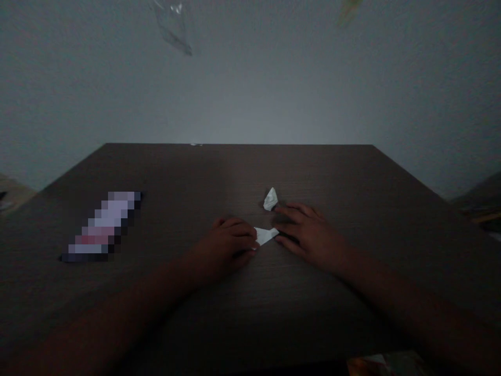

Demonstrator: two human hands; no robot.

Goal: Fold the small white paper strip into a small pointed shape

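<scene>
A small piece of folded white paper (265, 236) lies on the dark wood-grain table, between my two hands. My left hand (233, 241) is closed over the paper's left end, with its fingertips covering that part. To the right, my right hand (307, 232) rests low on the table with its fingers stretched and apart. The paper's narrow right tip meets its fingertips, near the thumb. Just beyond that hand sits a second piece of folded white paper (271, 199), close to one outstretched fingertip.
On the table's (188, 183) left side lies a phone (104, 227) with a pixelated screen. A pale wall (274, 78) stands behind the far edge, and a clear plastic piece (172, 26) hangs on it. A colourful item (385, 364) shows at the bottom right.
</scene>
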